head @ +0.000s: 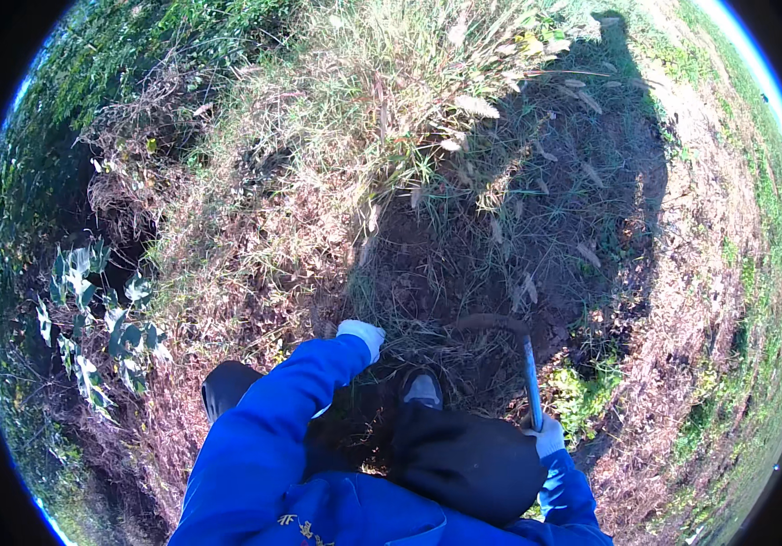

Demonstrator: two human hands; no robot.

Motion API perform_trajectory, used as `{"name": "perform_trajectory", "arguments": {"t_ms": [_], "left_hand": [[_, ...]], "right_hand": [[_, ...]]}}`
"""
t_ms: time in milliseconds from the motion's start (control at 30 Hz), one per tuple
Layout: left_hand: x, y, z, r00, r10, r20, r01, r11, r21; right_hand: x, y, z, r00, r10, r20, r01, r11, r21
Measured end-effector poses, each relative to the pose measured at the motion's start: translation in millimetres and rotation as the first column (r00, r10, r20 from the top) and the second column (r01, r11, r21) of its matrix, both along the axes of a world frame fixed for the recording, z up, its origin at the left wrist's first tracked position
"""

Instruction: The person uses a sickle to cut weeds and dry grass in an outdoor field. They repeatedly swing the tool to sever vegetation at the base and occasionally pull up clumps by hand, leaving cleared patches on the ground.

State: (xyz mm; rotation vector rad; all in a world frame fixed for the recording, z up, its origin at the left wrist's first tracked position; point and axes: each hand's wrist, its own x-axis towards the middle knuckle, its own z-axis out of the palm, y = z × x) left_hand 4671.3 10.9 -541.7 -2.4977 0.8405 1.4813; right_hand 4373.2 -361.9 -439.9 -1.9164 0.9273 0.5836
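Observation:
My right hand [545,434], in a white glove, is closed round the lower end of the handle of a sickle [532,375]. The handle is bluish, and the brown curved blade bends to the left over the shaded grass before my shoe [423,388]. My left hand [363,336], also gloved in white, is at the left edge of a heap of cut or flattened grass [425,341]. Its fingers are curled and partly hidden, so whether they hold any stalks does not show.
Tall grass with seed heads [476,106] stands ahead, partly under my shadow. A broad-leaved plant [114,327] grows at the left, below dense green bushes [43,150]. Dry litter [691,273] and low green weeds [578,399] cover the ground at the right.

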Motion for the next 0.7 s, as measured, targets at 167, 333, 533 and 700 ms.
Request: {"name": "perform_trajectory", "arguments": {"t_ms": [167,333,533,700], "left_hand": [[-33,34,-10,0.998,0.023,0.055,-0.023,1.000,-0.013],[-60,49,-22,0.978,0.150,0.147,-0.144,0.988,-0.050],[-81,55,-44,0.970,0.075,0.233,-0.069,0.997,-0.031],[-64,50,-36,0.959,0.254,0.128,-0.259,0.965,0.025]], "right_hand": [[140,76,-52,1.000,-0.026,0.012,0.024,0.992,0.124],[164,89,-53,0.967,0.210,-0.144,-0.184,0.968,0.172],[71,36,-61,0.910,0.382,-0.162,-0.355,0.919,0.172],[48,60,-76,0.848,0.505,-0.160,-0.440,0.840,0.317]]}}
